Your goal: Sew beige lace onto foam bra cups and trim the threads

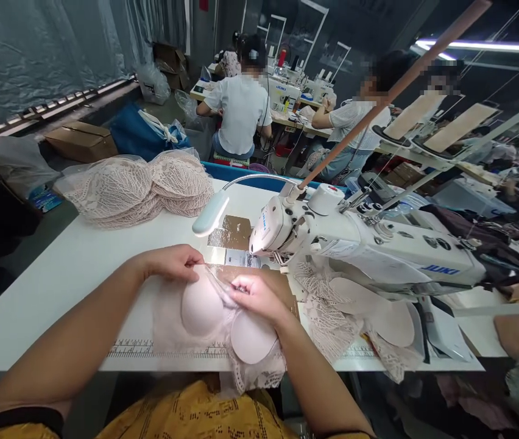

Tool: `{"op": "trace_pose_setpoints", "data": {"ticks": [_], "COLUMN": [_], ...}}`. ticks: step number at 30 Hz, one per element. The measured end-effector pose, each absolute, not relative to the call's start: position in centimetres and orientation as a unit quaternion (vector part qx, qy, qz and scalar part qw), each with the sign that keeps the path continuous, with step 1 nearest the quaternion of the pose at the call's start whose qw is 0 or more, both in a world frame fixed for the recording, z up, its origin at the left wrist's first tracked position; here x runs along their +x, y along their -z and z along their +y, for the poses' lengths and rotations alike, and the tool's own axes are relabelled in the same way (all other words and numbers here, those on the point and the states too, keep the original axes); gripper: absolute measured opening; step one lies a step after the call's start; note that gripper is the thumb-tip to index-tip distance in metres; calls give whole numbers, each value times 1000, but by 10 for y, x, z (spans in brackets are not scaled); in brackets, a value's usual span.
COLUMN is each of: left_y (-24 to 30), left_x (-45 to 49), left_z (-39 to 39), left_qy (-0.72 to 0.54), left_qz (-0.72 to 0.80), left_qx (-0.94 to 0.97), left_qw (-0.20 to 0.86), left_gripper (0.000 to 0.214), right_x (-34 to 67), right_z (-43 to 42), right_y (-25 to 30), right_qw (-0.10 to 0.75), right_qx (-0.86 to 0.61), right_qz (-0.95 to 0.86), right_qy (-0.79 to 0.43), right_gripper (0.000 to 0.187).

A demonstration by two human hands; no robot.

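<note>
Between my hands a pale pink bra (202, 305) with two moulded cups lies at the front of the table, its lace edge hanging over the table's front. My left hand (175, 263) pinches the top edge of the left cup. With thumb and fingers closed, my right hand (257, 297) grips the fabric between the two cups. Just beyond them stands a white sewing machine (332, 235), its needle area lit by a small lamp (211, 213). The bra is apart from the needle.
A stack of lace cup pieces (136, 189) lies at the table's back left. More lace bra parts (355, 311) rest right of the needle, beneath the machine arm. A slanted brown pole (391, 91) rises behind the machine head. Two people sit at machines farther back.
</note>
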State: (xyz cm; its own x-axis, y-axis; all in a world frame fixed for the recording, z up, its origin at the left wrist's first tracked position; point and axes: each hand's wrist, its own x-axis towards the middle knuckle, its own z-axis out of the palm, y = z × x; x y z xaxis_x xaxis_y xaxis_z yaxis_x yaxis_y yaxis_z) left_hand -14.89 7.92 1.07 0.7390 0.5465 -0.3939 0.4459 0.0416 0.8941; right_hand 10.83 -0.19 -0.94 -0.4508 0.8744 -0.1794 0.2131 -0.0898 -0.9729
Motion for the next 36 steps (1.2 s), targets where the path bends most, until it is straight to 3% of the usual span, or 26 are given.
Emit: {"op": "trace_pose_setpoints", "data": {"ticks": [2, 8, 15, 23, 36], "left_y": [-14, -15, -9, -9, -8], "left_x": [-151, -128, -102, -102, -97], "left_z": [80, 67, 56, 54, 49], "left_qy": [-92, -145, -203, -164, -170], "left_qz": [392, 352, 346, 375, 366], "left_qx": [689, 704, 722, 658, 595], "left_qw": [603, 599, 563, 632, 695], "left_gripper": [29, 33, 28, 32, 32], "right_x": [107, 101, 102, 106, 118], "right_z": [-3, -1, -2, -6, -4], "right_y": [10, 16, 18, 12, 21], "right_qw": [257, 378, 388, 391, 413], "right_qx": [-422, -490, -494, -485, -487], "right_qz": [-607, -528, -591, -619, -580], "right_qy": [-622, -582, -506, -478, -506], "right_gripper": [30, 31, 23, 12, 39]}}
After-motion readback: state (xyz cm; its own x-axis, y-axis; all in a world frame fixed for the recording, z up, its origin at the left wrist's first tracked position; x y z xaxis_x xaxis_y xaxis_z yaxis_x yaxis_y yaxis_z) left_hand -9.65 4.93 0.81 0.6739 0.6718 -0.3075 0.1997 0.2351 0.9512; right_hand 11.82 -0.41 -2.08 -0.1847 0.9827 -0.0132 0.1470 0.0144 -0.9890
